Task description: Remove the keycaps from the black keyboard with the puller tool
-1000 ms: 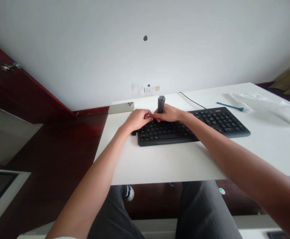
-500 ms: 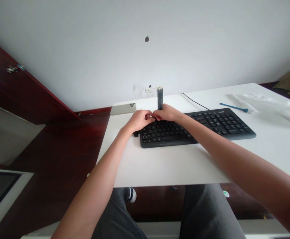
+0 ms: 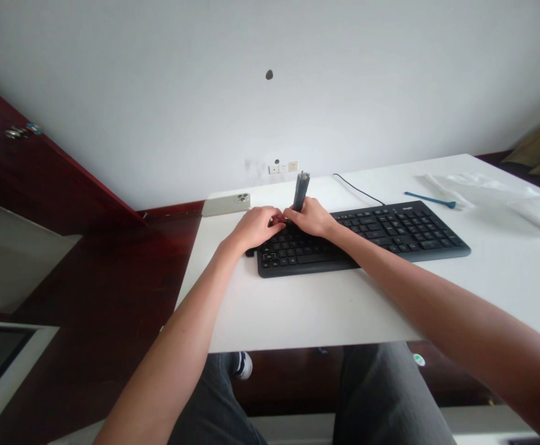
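A black keyboard (image 3: 409, 228) lies on the white table (image 3: 298, 309). Over its upper left keys both hands meet. My right hand (image 3: 314, 217) is closed around a dark grey bar-shaped handle (image 3: 301, 190), which sticks up above the fist and tilts a little to the right; its lower end is hidden. My left hand (image 3: 261, 225) rests at the keyboard's left end, thumb and fingers bent together in a pinch near the right fingertips. Whatever lies between the left fingers is too small to make out.
Behind the left hand lies a phone (image 3: 226, 205). A thin blue stick (image 3: 430, 199) and a clear plastic bag (image 3: 492, 194) are on the right of the table. The keyboard's cable (image 3: 358, 187) runs toward the wall, which has sockets (image 3: 283, 168). A dark red door (image 3: 42, 148) stands at left.
The grey handle has gone from nearly upright to leaning right, and my right hand has turned with it. My left hand stays pinched in about the same place. The view has shifted slightly.
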The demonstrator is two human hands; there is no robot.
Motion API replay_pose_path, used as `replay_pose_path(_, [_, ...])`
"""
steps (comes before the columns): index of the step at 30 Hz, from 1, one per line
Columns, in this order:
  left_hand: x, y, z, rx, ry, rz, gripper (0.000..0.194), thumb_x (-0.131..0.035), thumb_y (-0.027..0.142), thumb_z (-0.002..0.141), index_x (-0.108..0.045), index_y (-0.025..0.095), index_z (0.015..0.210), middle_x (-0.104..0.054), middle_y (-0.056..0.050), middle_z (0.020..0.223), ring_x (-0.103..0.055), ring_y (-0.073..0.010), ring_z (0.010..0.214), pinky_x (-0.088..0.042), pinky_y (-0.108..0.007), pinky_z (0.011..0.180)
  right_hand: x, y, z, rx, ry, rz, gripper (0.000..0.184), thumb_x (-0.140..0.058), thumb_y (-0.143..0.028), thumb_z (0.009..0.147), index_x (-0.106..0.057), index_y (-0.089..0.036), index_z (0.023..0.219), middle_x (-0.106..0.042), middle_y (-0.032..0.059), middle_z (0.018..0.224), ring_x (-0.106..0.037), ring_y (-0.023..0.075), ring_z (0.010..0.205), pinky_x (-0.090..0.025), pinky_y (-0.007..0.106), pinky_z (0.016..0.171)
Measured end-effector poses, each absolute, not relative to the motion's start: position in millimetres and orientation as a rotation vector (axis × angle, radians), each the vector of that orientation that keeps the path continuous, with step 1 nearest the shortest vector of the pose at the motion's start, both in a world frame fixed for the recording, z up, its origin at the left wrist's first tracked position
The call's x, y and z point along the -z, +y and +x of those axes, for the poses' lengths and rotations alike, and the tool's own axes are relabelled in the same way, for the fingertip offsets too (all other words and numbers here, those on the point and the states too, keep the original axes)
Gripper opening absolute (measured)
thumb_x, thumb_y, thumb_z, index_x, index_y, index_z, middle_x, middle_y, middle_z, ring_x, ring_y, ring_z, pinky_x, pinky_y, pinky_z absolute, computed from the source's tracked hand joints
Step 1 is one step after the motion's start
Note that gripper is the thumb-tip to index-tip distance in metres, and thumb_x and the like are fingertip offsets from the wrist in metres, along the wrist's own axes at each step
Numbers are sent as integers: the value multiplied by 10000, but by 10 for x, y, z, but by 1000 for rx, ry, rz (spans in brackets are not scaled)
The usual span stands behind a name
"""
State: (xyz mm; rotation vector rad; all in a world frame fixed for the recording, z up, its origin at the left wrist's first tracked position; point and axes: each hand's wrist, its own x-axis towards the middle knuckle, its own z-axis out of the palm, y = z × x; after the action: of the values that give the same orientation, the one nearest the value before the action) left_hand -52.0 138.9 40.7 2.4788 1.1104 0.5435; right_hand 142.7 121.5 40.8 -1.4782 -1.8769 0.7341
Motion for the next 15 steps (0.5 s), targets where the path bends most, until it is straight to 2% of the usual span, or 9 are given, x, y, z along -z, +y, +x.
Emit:
replay_pose_path(6, [-489,1313,-473,-452,1136,2631,150,-593,286,957,-603,198,836,-667,-44,850,-591,-196,733,-376,-323,641,-485,1202,1452,-651,-1937,-1582,300,-573,-337,836,-507,-189,583,-568,37,595,-470,141,572,-324,288,544])
replay_pose_path(12, [-481,1313,-445,-511,1097,2566,47,-622,221,917,-659,200,896,-692,-37,875,-610,-187,760,-414,-312,674,-448,1254,1487,-605,-1909,-1626,286,-572,-356,836,-519,-193,608,-597,57,631,-480,152,593,-318,283,542])
replay_pose_path(15, [-456,1350,-472,-584,1090,2471,56,-635,235,912,-681,204,914,-703,-32,881,-617,-174,763,-443,-297,689,-437,1261,1495,-594,-1894,-1650,280,-565,-354,846,-535,-191,621,-613,63,648,-507,159,619,-330,278,559])
